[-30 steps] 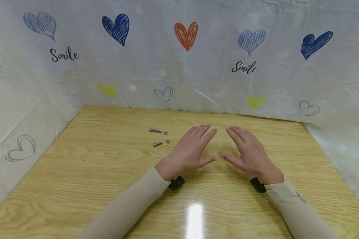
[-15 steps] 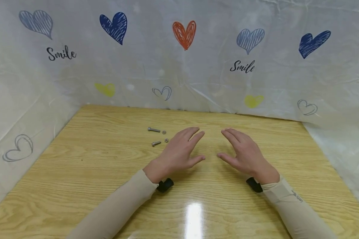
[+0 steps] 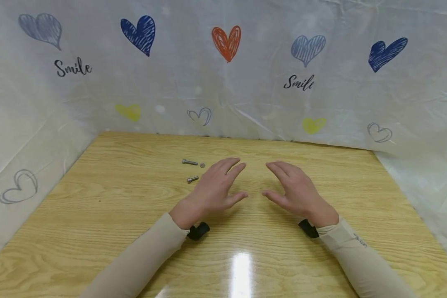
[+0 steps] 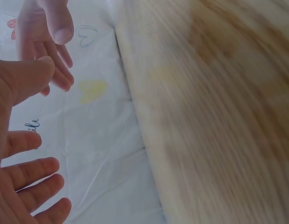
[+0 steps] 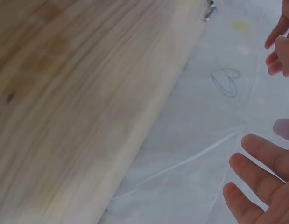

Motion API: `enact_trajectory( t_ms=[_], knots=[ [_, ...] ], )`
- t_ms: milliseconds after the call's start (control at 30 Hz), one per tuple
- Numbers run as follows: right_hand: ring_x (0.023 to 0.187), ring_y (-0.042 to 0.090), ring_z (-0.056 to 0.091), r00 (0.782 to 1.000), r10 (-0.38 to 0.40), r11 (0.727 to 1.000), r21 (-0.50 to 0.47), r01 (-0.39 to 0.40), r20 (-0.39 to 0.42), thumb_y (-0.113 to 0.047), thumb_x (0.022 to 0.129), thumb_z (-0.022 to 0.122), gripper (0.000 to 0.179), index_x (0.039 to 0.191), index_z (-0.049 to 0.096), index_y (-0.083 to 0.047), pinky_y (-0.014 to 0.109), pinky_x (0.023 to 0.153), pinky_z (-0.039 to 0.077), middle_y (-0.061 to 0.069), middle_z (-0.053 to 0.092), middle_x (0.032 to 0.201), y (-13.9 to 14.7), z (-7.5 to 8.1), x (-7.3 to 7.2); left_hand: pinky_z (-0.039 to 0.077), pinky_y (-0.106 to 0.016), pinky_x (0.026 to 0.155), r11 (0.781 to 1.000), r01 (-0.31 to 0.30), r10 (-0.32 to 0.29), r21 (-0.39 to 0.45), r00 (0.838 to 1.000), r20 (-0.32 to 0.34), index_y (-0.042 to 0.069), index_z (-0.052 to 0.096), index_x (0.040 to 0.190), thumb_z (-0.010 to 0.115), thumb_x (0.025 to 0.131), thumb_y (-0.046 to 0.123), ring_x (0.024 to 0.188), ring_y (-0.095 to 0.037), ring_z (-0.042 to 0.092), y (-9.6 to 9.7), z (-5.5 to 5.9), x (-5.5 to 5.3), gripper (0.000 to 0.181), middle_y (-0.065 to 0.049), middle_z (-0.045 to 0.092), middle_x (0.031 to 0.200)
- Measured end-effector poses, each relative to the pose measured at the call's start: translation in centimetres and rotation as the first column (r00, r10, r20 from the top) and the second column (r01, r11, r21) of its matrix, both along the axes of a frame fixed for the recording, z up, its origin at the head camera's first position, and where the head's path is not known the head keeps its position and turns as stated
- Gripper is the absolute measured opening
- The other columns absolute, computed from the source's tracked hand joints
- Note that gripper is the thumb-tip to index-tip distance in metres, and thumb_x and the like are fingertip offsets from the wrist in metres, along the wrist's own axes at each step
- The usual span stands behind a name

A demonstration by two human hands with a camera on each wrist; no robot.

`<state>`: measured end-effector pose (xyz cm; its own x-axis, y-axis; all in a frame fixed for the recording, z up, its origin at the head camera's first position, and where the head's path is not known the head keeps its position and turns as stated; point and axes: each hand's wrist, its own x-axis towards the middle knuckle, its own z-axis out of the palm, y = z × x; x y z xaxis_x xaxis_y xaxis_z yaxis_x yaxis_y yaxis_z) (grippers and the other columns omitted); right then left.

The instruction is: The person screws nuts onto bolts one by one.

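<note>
In the head view my left hand [image 3: 213, 186] hovers over the middle of the table, fingers spread loosely and thumb apart, holding nothing. My right hand [image 3: 297, 187] faces it from the right in a like pose, also holding nothing, a gap between the two. Just left of my left hand lie a longer bolt [image 3: 190, 162] with a small nut [image 3: 203, 165] by its end, and a shorter bolt [image 3: 192, 179] nearer me. A second nut is hidden behind my left hand. Both wrist views show relaxed fingers [image 4: 34, 170] with no object between them.
The wooden table [image 3: 115, 215] reaches back to a white cloth [image 3: 260, 99] printed with hearts and "Smile". Cloth also hangs along the left and right sides. A black strap device [image 3: 198, 231] sits under the left wrist, another [image 3: 308, 228] under the right.
Both hands have moved left in the head view, the left one farther, so the gap between them has widened. The left hand now covers the nut beside the shorter bolt.
</note>
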<state>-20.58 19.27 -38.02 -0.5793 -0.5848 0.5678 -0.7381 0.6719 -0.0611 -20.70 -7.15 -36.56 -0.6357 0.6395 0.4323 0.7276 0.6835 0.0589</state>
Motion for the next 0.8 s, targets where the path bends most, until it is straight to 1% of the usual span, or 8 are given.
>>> enact_trajectory(
  t_ms=[100,200,400,567,800],
  knots=[
    [0.115,0.034,0.054,1.000,0.012,1.000,-0.008,-0.012,-0.009,-0.042,0.083,0.072,0.072,0.138,0.048,-0.002,0.049,0.095,0.044,0.015,0.057,0.127,-0.5,0.1,-0.1,0.034,-0.043,0.107,1.000,0.005,-0.005,0.008,1.000,-0.009,0.005,0.047,0.138,0.068,0.086,0.047,0.131,-0.029,0.041,-0.3,0.1,0.0,0.071,-0.016,0.045,0.140],
    [0.115,0.034,0.054,1.000,0.021,1.000,-0.009,-0.021,-0.017,-0.042,0.083,0.072,0.071,0.138,0.048,-0.003,0.049,0.095,0.044,0.015,0.057,0.127,-1.0,0.2,-0.2,0.034,-0.043,0.106,1.000,0.006,-0.006,0.022,1.000,-0.003,0.005,0.047,0.138,0.070,0.085,0.046,0.130,-0.029,0.041,-0.7,0.1,-0.1,0.070,-0.016,0.046,0.139],
    [0.118,0.033,0.053,1.000,0.023,1.000,-0.008,-0.023,-0.006,-0.042,0.083,0.072,0.072,0.139,0.047,-0.005,0.049,0.096,0.043,0.014,0.056,0.128,-2.1,0.4,-0.5,0.036,-0.044,0.105,0.999,-0.007,0.007,0.032,1.000,0.004,0.005,0.048,0.137,0.070,0.085,0.045,0.129,-0.030,0.042,-1.4,0.1,-0.1,0.070,-0.016,0.046,0.139],
    [0.118,0.032,0.053,1.000,0.031,1.000,-0.006,-0.031,0.003,-0.041,0.084,0.071,0.070,0.139,0.047,-0.005,0.048,0.097,0.042,0.014,0.056,0.128,-2.9,0.5,-0.6,0.037,-0.044,0.104,1.000,0.003,-0.002,0.031,1.000,-0.007,0.003,0.048,0.137,0.071,0.085,0.044,0.128,-0.031,0.043,-1.7,0.1,-0.2,0.070,-0.018,0.047,0.138],
    [0.119,0.032,0.053,0.999,0.051,0.999,0.001,-0.051,0.020,-0.042,0.086,0.068,0.067,0.139,0.046,-0.006,0.048,0.098,0.042,0.014,0.056,0.128,-3.9,0.4,-0.9,0.038,-0.043,0.103,0.999,-0.028,0.028,0.029,1.000,0.007,0.003,0.048,0.136,0.072,0.084,0.043,0.127,-0.030,0.044,-2.5,0.1,-0.1,0.070,-0.016,0.047,0.137]
  ],
)
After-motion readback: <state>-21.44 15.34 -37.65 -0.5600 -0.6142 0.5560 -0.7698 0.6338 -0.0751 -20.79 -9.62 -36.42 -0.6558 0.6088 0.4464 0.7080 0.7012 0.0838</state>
